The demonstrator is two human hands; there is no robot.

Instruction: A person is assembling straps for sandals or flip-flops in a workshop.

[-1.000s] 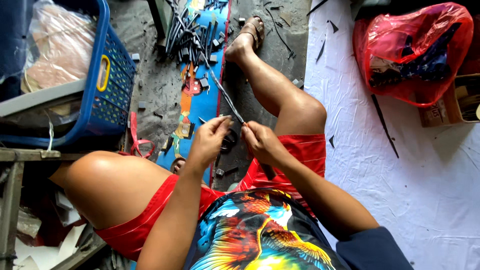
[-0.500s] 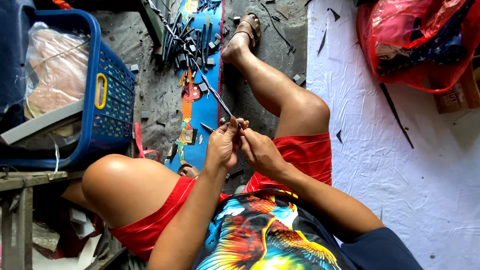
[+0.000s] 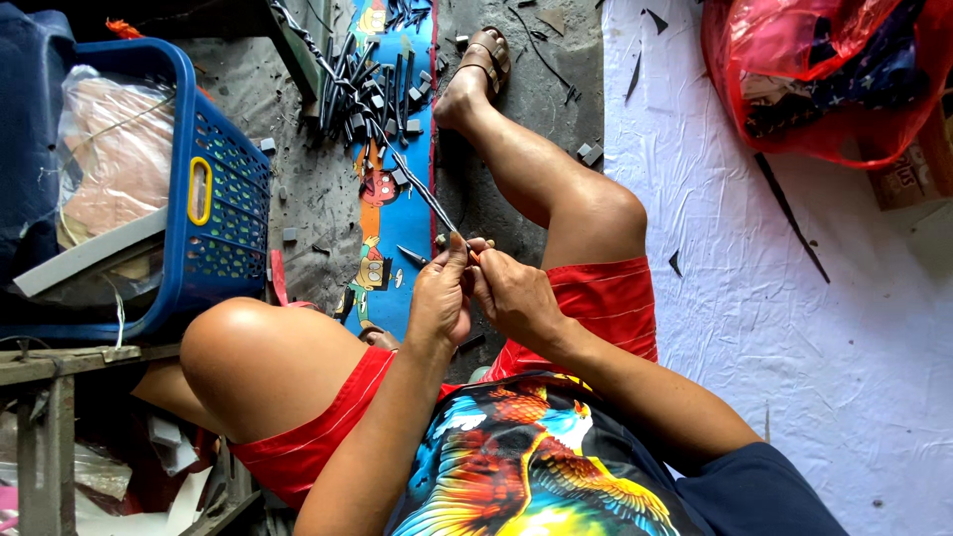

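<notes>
At frame centre, the left hand and right hand meet, both grips pinched narrow on the near end of a thin dark rubber strip. Its long axis runs up-left toward the pile of black cut strips on the blue mat.

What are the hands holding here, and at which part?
Both the left hand and right hand pinch the near end of a long thin dark strip.
</notes>
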